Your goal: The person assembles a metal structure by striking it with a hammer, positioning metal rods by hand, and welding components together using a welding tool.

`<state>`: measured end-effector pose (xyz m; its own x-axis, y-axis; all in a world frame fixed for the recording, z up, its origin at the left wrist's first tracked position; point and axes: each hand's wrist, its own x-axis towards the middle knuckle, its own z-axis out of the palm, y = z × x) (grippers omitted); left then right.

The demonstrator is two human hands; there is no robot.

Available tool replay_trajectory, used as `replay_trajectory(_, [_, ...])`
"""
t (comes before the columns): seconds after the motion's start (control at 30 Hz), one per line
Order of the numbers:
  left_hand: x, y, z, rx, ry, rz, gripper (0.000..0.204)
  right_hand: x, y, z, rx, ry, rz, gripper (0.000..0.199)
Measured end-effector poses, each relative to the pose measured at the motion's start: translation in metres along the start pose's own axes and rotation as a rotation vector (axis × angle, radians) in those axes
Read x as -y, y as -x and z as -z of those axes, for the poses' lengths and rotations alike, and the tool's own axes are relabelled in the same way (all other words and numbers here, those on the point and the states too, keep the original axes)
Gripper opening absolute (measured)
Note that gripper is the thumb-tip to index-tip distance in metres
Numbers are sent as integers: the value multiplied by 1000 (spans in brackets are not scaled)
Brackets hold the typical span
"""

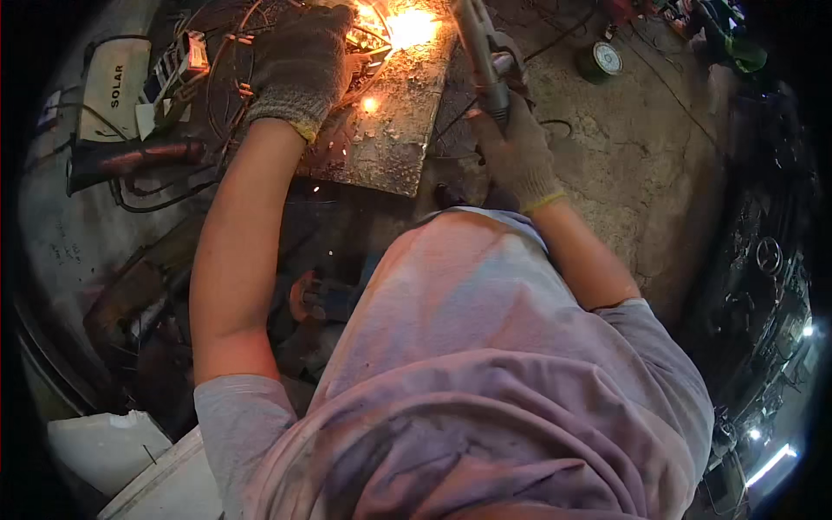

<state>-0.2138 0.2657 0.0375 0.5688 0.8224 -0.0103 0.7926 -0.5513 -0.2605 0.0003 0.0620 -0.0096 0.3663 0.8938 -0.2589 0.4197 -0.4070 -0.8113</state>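
My right hand (518,154), in a grey knitted glove, is wrapped round the grey tubular handle of a welding torch (478,61), whose far end runs out at the top edge. A blinding white-orange glare (412,28) burns to the left of the torch, with sparks falling. My left hand (302,65), in a dark glove, is closed beside the glare. Its fingertips are hidden, and so is what they grip. Close to them curves a thin metal ring or wire frame (374,74). Beneath lies a scarred, spattered metal plate (381,152).
At far left are a pale box (114,87), a small carton (192,54) and a dark red-brown tool (143,163) with a black cable. Looped wires (232,74) lie by my left hand. A round can (600,61) stands on the floor at right. White pieces (108,446) lie lower left.
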Motion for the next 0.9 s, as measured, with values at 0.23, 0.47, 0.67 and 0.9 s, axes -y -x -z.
replay_trajectory(0.23, [2, 5, -14, -131, -44, -35, 69, -16, -2, -6, 30, 74, 35, 67])
replay_trajectory(0.47, [-12, 6, 23, -24, 146, -42, 68, -14, 2, -15, 23, 101, 68, 72])
replay_trajectory(0.67, [-16, 1, 14, -160, 94, -98, 66, -18, 2, -18, 21, 138, 45, 70])
replay_trajectory(0.9, [-11, 0, -5, -132, 92, -71, 64, -15, 1, -21, 59, 167, 20, 78])
